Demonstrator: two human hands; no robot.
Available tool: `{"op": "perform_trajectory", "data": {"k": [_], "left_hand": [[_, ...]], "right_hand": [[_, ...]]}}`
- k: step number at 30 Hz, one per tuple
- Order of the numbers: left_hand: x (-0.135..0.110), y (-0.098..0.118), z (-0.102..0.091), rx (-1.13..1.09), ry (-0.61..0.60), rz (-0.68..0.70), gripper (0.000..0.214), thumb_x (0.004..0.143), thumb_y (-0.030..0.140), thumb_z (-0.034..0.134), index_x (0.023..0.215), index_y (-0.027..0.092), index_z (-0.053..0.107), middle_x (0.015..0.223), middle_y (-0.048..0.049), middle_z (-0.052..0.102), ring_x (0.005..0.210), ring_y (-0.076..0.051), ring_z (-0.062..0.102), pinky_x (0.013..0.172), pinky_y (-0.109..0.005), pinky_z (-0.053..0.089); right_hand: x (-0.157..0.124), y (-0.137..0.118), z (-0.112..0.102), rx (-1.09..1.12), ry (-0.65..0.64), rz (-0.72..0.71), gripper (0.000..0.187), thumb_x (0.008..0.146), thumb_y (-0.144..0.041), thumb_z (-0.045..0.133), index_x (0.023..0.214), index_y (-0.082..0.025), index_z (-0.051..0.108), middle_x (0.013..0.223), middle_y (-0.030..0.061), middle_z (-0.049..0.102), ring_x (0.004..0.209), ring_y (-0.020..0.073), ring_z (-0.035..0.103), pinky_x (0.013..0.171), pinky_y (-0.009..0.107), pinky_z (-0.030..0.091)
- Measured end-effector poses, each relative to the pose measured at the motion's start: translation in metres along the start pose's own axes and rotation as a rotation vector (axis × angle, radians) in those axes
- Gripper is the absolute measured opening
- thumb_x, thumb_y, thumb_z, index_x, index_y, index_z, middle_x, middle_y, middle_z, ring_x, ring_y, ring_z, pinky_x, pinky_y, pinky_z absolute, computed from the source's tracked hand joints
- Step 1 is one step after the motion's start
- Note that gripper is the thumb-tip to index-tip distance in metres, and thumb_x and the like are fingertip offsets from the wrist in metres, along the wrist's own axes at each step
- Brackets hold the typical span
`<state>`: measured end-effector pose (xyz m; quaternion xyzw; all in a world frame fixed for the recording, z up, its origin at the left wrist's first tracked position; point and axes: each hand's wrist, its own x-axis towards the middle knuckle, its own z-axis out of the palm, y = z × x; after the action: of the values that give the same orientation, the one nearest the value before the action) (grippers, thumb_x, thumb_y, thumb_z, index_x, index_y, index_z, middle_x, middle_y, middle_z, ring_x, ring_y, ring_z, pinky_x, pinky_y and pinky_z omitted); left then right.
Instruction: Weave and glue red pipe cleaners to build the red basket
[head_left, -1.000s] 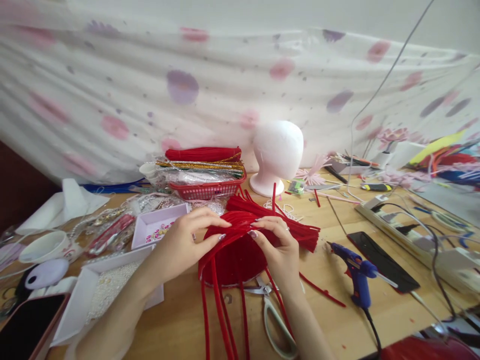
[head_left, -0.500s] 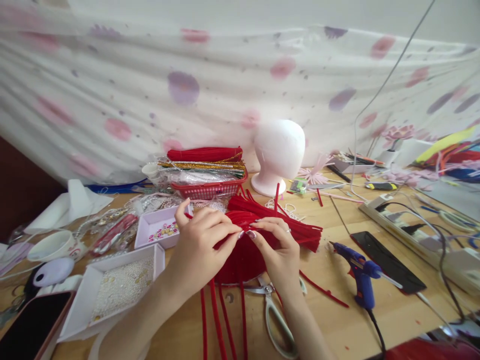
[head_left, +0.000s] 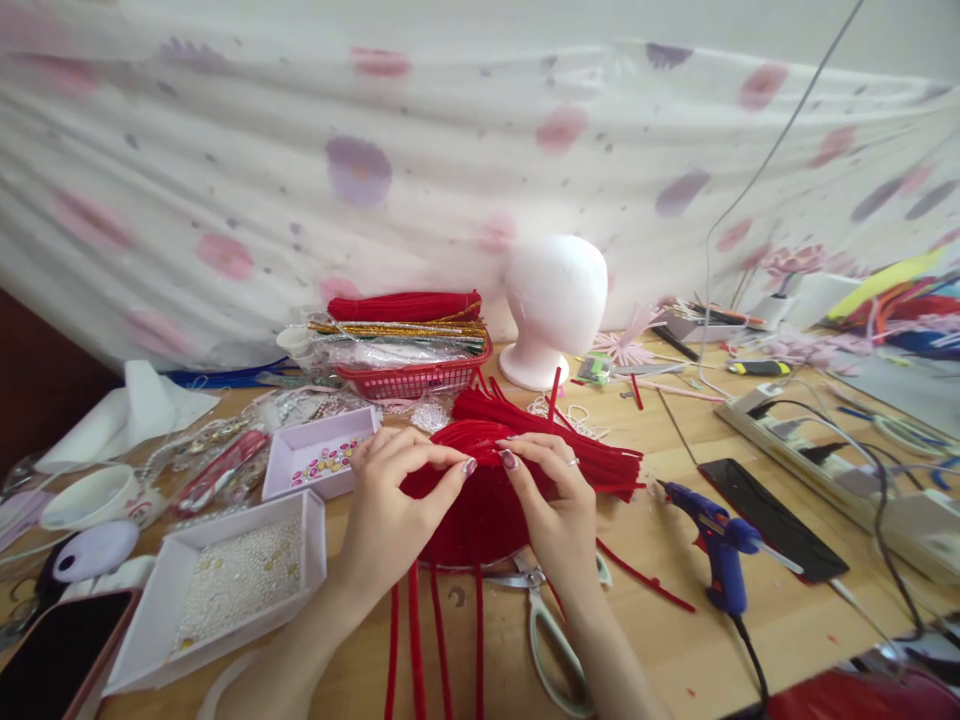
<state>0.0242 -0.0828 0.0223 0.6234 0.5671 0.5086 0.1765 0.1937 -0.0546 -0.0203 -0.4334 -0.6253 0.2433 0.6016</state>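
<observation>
A rounded red piece (head_left: 472, 515) covered in fuzzy pipe cleaners lies before me, with several red strands (head_left: 417, 640) hanging from its near edge. Over its left side, my left hand (head_left: 405, 495) pinches thumb and forefinger together; what is between them is too small to make out. At the upper right of the piece, my right hand (head_left: 555, 490) has its thumb and fingers closed on a red pipe cleaner. A small gap separates the two sets of fingertips. White-handled scissors (head_left: 551, 650) lie partly under my right wrist. Behind is a bundle of red pipe cleaners (head_left: 600, 455).
Left of my hands are a tray of pearl beads (head_left: 315, 570), a tray of coloured gems (head_left: 281, 480) and a phone (head_left: 64, 650). A red basket (head_left: 412, 380) and a white foam head (head_left: 555, 300) stand behind. A blue glue gun (head_left: 716, 545) and power strip (head_left: 840, 490) lie right.
My left hand has drawn away to the left from the right fingertips, and its fingers have curled in. My right hand has stayed nearly in place. The view has shifted slightly.
</observation>
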Motion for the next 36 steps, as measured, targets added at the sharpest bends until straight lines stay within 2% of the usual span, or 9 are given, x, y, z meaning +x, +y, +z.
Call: {"op": "perform_trajectory", "data": {"k": [5, 11, 13, 23, 30, 33, 36], "left_hand": [[0.008, -0.001, -0.003, -0.099, -0.118, -0.116, 0.016, 0.081, 0.037, 0.069, 0.074, 0.025, 0.076, 0.079, -0.002, 0.074, 0.078, -0.021, 0.065, 0.075, -0.034, 0.048], [0.027, 0.004, -0.013, -0.176, -0.323, -0.204, 0.022, 0.078, 0.043, 0.069, 0.07, 0.023, 0.075, 0.073, -0.0029, 0.076, 0.068, -0.02, 0.066, 0.062, -0.03, 0.049], [0.031, 0.004, -0.014, -0.2, -0.357, -0.224, 0.023, 0.077, 0.043, 0.068, 0.07, 0.022, 0.074, 0.072, -0.003, 0.075, 0.065, -0.019, 0.065, 0.057, -0.028, 0.048], [0.028, -0.002, -0.015, -0.226, -0.364, -0.277, 0.02, 0.075, 0.041, 0.071, 0.071, 0.022, 0.075, 0.071, -0.0034, 0.074, 0.061, -0.018, 0.063, 0.058, -0.028, 0.049], [0.029, -0.006, -0.015, -0.221, -0.349, -0.223, 0.022, 0.08, 0.042, 0.068, 0.073, 0.022, 0.073, 0.069, -0.002, 0.072, 0.058, -0.016, 0.06, 0.055, -0.027, 0.048], [0.028, -0.008, -0.015, -0.175, -0.291, -0.137, 0.021, 0.081, 0.042, 0.067, 0.074, 0.023, 0.072, 0.076, -0.0027, 0.071, 0.069, -0.019, 0.064, 0.065, -0.031, 0.051], [0.024, -0.009, -0.016, -0.1, -0.19, -0.032, 0.016, 0.084, 0.039, 0.067, 0.076, 0.026, 0.072, 0.085, -0.0035, 0.071, 0.09, -0.024, 0.064, 0.089, -0.04, 0.046]], "right_hand": [[-0.001, -0.002, 0.001, -0.014, 0.013, -0.001, 0.009, 0.089, -0.034, 0.077, 0.096, -0.029, 0.08, 0.098, 0.004, 0.073, 0.098, 0.0239, 0.066, 0.09, 0.042, 0.048], [-0.002, -0.003, 0.002, -0.016, -0.002, -0.006, 0.007, 0.09, -0.032, 0.076, 0.096, -0.029, 0.079, 0.099, 0.0036, 0.073, 0.098, 0.0238, 0.066, 0.091, 0.042, 0.048], [-0.002, -0.003, 0.003, -0.021, -0.007, -0.01, 0.008, 0.091, -0.031, 0.074, 0.097, -0.029, 0.079, 0.1, 0.0038, 0.073, 0.099, 0.0241, 0.066, 0.091, 0.043, 0.047], [-0.003, -0.005, 0.0, -0.017, -0.035, -0.013, 0.009, 0.095, -0.031, 0.07, 0.099, -0.028, 0.077, 0.1, 0.0043, 0.072, 0.1, 0.0234, 0.065, 0.091, 0.043, 0.048], [-0.002, -0.003, 0.0, -0.038, -0.066, -0.012, 0.015, 0.09, -0.032, 0.076, 0.104, -0.03, 0.077, 0.107, 0.0051, 0.072, 0.105, 0.0262, 0.064, 0.095, 0.047, 0.048], [-0.002, -0.001, 0.001, -0.059, -0.069, -0.03, 0.017, 0.09, -0.028, 0.076, 0.106, -0.03, 0.077, 0.107, 0.0046, 0.072, 0.105, 0.0262, 0.064, 0.095, 0.047, 0.048], [-0.002, 0.001, 0.003, -0.084, -0.072, -0.062, 0.023, 0.091, -0.022, 0.073, 0.111, -0.032, 0.076, 0.111, 0.0043, 0.071, 0.107, 0.0258, 0.064, 0.097, 0.048, 0.048]]}}
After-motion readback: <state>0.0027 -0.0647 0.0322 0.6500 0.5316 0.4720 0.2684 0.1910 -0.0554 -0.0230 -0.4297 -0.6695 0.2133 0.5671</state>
